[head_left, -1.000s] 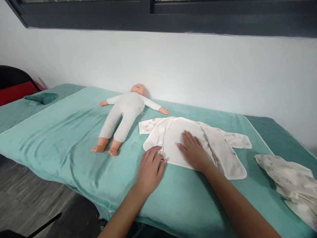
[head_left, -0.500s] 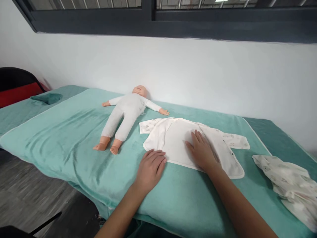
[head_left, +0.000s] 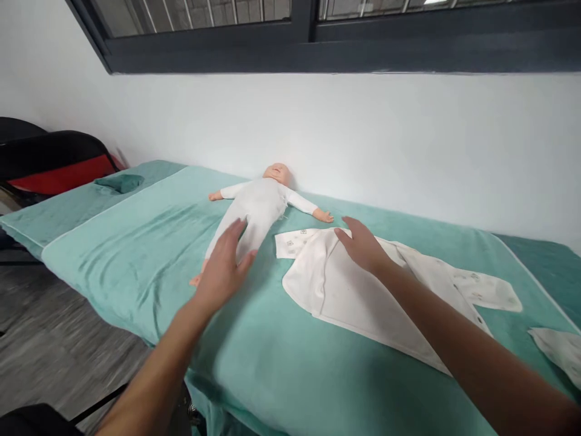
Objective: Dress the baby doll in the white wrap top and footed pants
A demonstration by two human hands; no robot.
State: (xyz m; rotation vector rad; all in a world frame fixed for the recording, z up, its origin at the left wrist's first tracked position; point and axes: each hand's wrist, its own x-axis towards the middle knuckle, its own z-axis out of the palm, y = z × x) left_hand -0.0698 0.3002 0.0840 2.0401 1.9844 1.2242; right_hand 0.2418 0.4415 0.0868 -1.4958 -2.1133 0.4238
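Note:
A baby doll (head_left: 261, 206) in a white bodysuit lies on its back near the wall, arms spread. My left hand (head_left: 224, 266) is raised over the doll's legs, fingers apart, holding nothing. A white baby garment (head_left: 345, 284) lies spread flat to the doll's right. My right hand (head_left: 362, 245) hovers open over the garment's upper part, close to the doll's outstretched hand.
A teal towel (head_left: 149, 248) covers the padded table, whose front edge drops to a grey floor at the left. A second patterned cloth (head_left: 560, 351) lies at the right edge. A black and red chair (head_left: 59, 166) stands at the far left. White wall runs behind.
Both hands have lifted off the garment and towel and moved forward and left toward the doll. The camera has swung left.

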